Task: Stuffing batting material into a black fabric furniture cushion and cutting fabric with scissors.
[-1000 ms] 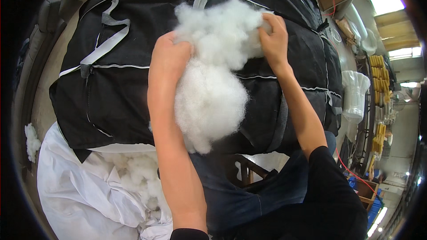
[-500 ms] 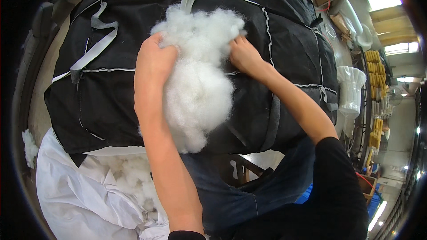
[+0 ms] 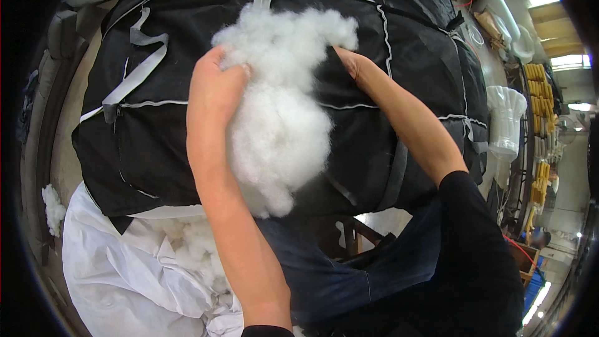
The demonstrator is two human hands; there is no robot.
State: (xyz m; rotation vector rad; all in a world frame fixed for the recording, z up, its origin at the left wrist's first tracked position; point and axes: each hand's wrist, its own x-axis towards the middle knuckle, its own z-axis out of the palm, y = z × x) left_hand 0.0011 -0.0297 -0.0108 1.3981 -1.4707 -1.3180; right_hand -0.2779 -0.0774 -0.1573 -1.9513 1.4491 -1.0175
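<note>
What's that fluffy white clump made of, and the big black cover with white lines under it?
The fluffy, rounded white fibre clump looks like soft, matte stuffing, maybe polyester: fine wisps fringe its edges. The big black fabric cover with white lines looks like thin, faintly shiny cloth, probably synthetic: it wrinkles and catches light.
</note>
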